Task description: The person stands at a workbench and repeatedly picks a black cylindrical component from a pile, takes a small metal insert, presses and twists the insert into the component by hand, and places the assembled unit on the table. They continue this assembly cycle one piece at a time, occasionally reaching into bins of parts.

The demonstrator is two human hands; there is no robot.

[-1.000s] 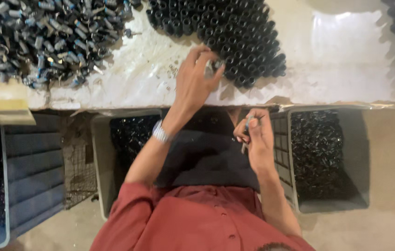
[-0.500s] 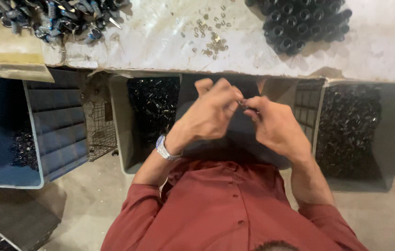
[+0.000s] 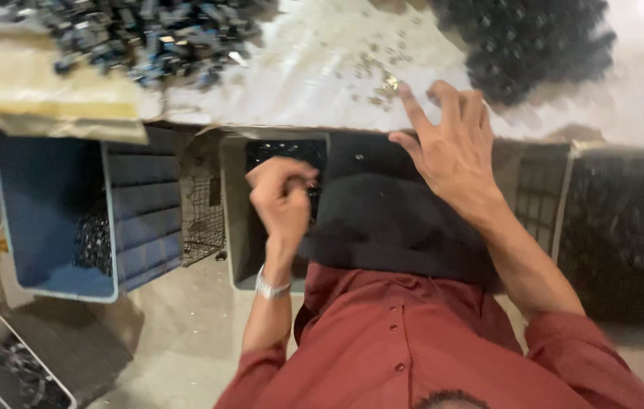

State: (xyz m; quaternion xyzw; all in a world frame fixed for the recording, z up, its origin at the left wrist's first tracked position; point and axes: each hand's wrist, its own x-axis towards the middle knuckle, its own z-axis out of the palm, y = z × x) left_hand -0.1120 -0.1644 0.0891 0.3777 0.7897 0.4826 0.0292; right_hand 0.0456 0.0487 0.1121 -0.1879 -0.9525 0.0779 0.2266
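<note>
My right hand [image 3: 451, 148] is spread open at the table's near edge, its fingertips at a scatter of small brass pieces [image 3: 377, 76] on the white tabletop [image 3: 299, 83]. My left hand [image 3: 282, 198], with a watch on its wrist, is curled into a fist above a grey bin [image 3: 240, 220] of dark parts. Whether it holds anything is hidden by the fingers. A black cloth [image 3: 390, 220] covers my lap between the hands.
A heap of dark metal parts [image 3: 148, 34] lies at the table's far left and a pile of black tubes [image 3: 534, 42] at the far right. Below the table stand a blue crate [image 3: 129, 220], a wire mesh basket [image 3: 201, 220], a bin of black parts [image 3: 625, 227] and a grey tray [image 3: 4, 356].
The hands were joined over my lap. They have parted: the right hand has gone up to the brass pieces on the table, and the left has dropped over the grey bin.
</note>
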